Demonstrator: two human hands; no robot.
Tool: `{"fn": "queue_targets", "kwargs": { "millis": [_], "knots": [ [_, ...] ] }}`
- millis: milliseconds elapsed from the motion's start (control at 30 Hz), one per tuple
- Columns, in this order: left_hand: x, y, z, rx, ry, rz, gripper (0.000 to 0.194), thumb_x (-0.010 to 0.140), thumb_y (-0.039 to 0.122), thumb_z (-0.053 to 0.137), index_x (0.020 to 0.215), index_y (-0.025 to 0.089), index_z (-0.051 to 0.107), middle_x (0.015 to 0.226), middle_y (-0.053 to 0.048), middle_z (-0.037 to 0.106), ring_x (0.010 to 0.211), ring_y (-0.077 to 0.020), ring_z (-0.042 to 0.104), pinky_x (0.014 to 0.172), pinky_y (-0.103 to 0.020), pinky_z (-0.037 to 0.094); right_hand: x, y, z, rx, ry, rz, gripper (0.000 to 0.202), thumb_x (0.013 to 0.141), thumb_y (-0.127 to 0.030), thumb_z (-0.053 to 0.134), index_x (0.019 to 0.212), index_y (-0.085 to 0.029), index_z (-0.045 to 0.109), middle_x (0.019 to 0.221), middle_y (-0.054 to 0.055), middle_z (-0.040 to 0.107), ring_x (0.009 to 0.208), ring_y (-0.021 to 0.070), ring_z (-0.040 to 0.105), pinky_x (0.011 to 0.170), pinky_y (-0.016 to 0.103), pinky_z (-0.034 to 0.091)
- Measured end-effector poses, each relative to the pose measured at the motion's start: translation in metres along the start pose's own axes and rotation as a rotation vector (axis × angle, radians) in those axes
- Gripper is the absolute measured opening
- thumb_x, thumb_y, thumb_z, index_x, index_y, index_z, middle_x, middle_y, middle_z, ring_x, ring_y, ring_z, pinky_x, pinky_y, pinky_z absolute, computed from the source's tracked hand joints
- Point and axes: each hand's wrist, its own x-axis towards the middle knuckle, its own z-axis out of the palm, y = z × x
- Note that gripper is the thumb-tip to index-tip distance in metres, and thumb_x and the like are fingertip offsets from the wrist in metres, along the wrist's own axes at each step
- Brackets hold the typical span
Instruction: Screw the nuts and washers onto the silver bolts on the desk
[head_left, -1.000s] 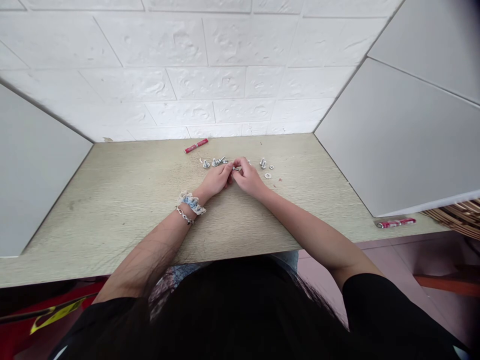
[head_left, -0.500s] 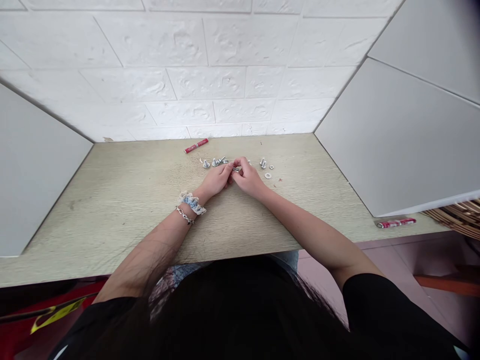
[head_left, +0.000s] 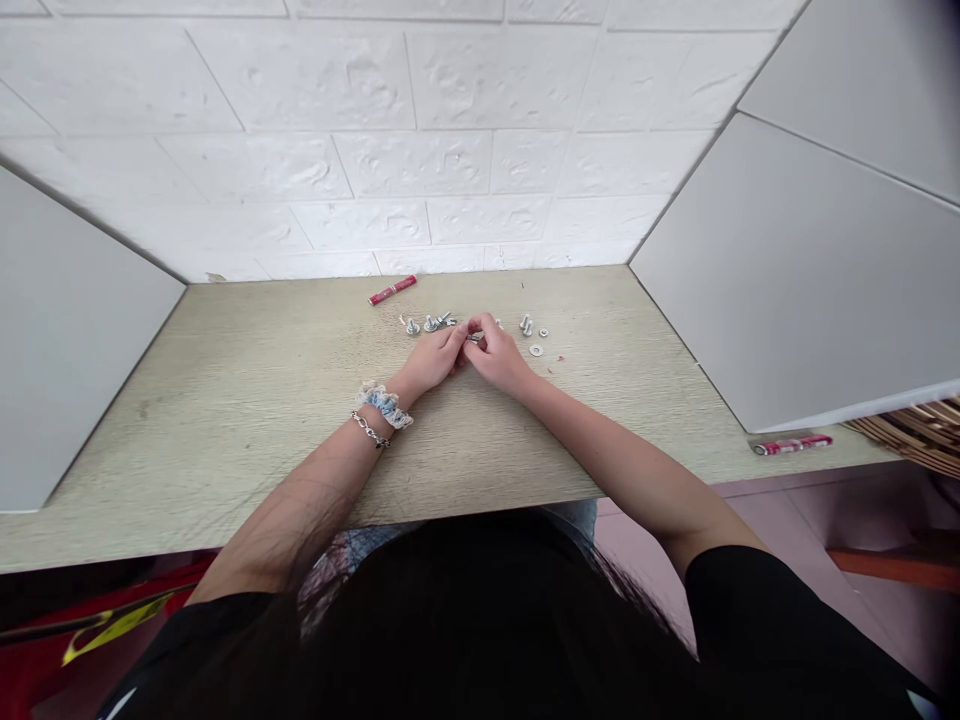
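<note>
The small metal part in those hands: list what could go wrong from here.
The small metal part is mostly hidden between the left hand and right hand, so it could slip unseen.

The flat washer and bolts lie loose near the right hand, which might knock them.

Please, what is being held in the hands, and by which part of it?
Left hand and right hand hold a small metal piece between their fingertips. Which part each one grips cannot be told; the fingers hide most of it.
</note>
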Motion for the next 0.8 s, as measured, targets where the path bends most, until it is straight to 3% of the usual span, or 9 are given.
{"fn": "queue_targets", "kwargs": {
  "millis": [200, 467, 800],
  "knots": [
    [-0.001, 0.003, -0.0003, -0.02, -0.012, -0.004, 0.047, 0.1, 0.044, 0.026, 0.068, 0.019, 0.049, 0.054, 0.001, 0.052, 0.052, -0.0138, 0.052, 0.057, -0.028, 0.038, 0.0006, -0.0007, -0.0012, -0.012, -0.004, -0.002, 0.011, 0.083, -0.031, 0.044, 0.087, -0.023, 0.049, 0.075, -0.002, 0.061, 0.067, 0.0141, 0.055, 0.073, 0.031, 0.044],
    [0.0003, -0.0013, 0.0006, -0.004, 0.006, -0.01, 0.053, 0.099, 0.049, 0.024, 0.063, 0.019, 0.048, 0.052, 0.0, 0.052, 0.055, -0.0149, 0.053, 0.06, -0.029, 0.039, -0.0005, -0.0022, -0.0004, -0.01, 0.006, 0.013, 0.016, 0.076, -0.027, 0.049, 0.09, -0.024, 0.042, 0.08, -0.003, 0.059, 0.06, 0.0124, 0.05, 0.066, 0.029, 0.042],
    [0.0, 0.0, 0.0013, -0.045, -0.012, -0.008, 0.051, 0.099, 0.049, 0.024, 0.066, 0.018, 0.048, 0.062, 0.0, 0.057, 0.051, -0.0115, 0.05, 0.058, -0.028, 0.039, 0.0007, -0.001, -0.0026, -0.039, 0.031, -0.005, 0.016, 0.086, -0.035, 0.041, 0.081, -0.022, 0.048, 0.079, 0.0, 0.059, 0.077, 0.0154, 0.054, 0.077, 0.031, 0.041]
  ]
}}
